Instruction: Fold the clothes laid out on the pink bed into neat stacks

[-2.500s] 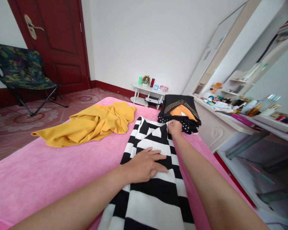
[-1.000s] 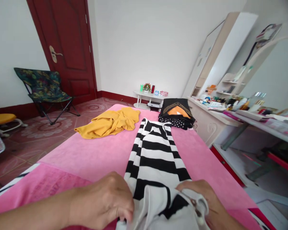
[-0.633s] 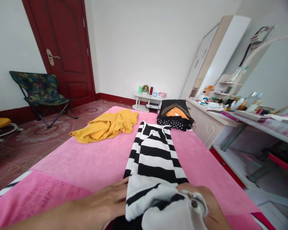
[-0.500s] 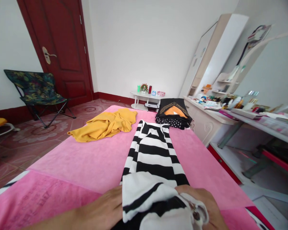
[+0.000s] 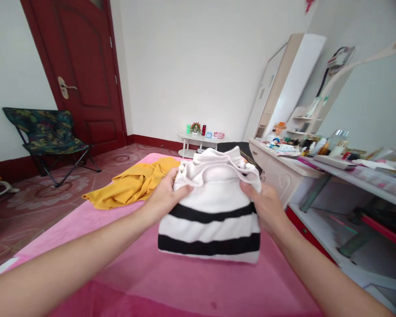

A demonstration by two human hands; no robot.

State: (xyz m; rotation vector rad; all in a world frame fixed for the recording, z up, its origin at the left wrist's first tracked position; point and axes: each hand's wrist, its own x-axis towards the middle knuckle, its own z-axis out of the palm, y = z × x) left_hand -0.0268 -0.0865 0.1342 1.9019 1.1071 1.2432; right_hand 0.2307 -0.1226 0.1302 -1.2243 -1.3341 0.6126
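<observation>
Both hands hold up a folded black-and-white striped garment over the pink bed cover; its gathered white neckline is uppermost. My left hand grips the upper left edge, thumb in front and fingers behind the cloth. At the upper right edge my right hand pinches it in the same way. To the left of the garment lies a crumpled yellow garment on the bed. Behind the striped one, a dark folded pile shows only in part.
A vanity crowded with bottles and small items runs along the right side. A low white table stands against the far wall. At the left are a camouflage folding chair and a dark red door.
The striped garment lay long on the bed, its near end in my hands. Now it is folded into a short bundle, lifted, and gripped at both upper edges.
</observation>
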